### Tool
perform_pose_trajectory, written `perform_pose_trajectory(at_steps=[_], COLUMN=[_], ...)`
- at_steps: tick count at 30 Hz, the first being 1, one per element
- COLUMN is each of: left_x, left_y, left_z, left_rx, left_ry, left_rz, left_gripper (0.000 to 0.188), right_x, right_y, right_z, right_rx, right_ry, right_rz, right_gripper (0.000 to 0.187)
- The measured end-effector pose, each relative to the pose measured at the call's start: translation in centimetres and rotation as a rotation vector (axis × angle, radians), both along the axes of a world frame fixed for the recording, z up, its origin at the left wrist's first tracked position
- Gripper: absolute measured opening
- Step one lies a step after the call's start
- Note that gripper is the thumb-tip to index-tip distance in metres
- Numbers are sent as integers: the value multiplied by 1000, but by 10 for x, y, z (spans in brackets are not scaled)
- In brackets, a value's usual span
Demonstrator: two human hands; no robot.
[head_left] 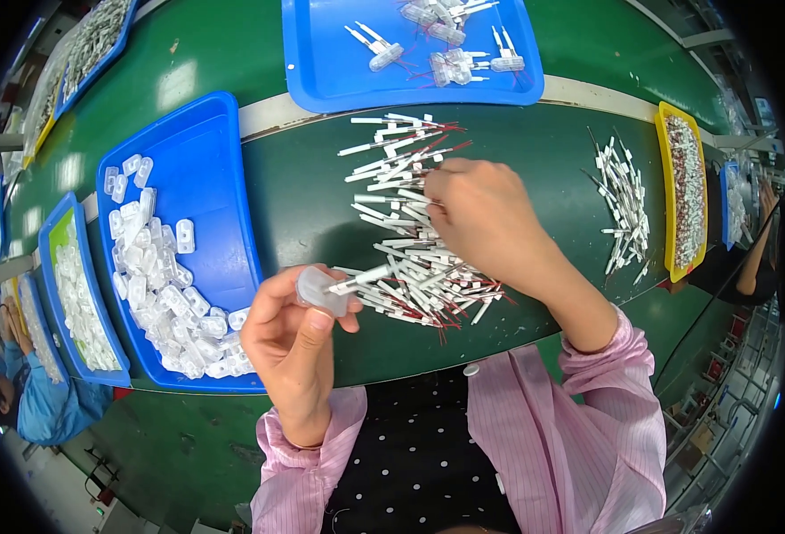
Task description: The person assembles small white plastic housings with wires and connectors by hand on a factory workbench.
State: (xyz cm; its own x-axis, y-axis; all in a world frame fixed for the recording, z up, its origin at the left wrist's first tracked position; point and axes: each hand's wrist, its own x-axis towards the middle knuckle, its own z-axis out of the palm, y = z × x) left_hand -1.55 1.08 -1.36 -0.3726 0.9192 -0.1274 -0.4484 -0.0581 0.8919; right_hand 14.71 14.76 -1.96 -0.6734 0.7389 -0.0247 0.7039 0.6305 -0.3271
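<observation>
My left hand [293, 347] pinches a translucent plastic housing [321, 290] between thumb and fingers, in front of the pile. A white stick-shaped part [362, 279] juts out of the housing toward the right. My right hand [486, 218] is closed over the right side of a long pile of white sticks with red wires [419, 278]. Its fingertips are bent down among the sticks, and whatever they grip is hidden behind the hand.
A blue tray [219, 160] of clear housings stands at left. Another blue tray [339, 89] at the back carries housings with sticks fitted. To the right lie a smaller stick pile [625, 200] and a yellow tray [668, 191] of small parts. Other people sit at both sides.
</observation>
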Motion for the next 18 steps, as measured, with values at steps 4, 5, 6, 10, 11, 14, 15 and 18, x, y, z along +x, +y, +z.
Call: perform_pose_trajectory(at_steps=[4, 5, 6, 10, 11, 14, 15, 18], left_x=[2, 5, 8, 17, 18, 21, 21, 21], left_y=[3, 4, 5, 6, 6, 5, 5, 2], left_z=[-3, -4, -6, -1, -1, 0, 0, 1], left_rx=[21, 55, 84, 80, 78, 81, 87, 85], left_ry=[-331, -445, -479, -502, -504, -505, -493, -474], left_rz=[-70, -105, -123, -175, -180, -208, -211, -201], left_gripper=[34, 33, 33, 33, 33, 31, 31, 31], right_x=[12, 16, 20, 24, 23, 20, 20, 22], right_y=[-8, -16, -26, -46, -48, -47, -47, -49], right_z=[44, 54, 63, 62, 58, 56, 55, 60], right_rx=[-403, -652, -653, -858, -687, -600, -554, -474], right_ry=[440, 689, 684, 1143, 1162, 1128, 1092, 1019], right_rz=[-284, -472, -474, -293, -109, -106, -98, -111], right_gripper=[7, 8, 8, 16, 20, 23, 23, 23])
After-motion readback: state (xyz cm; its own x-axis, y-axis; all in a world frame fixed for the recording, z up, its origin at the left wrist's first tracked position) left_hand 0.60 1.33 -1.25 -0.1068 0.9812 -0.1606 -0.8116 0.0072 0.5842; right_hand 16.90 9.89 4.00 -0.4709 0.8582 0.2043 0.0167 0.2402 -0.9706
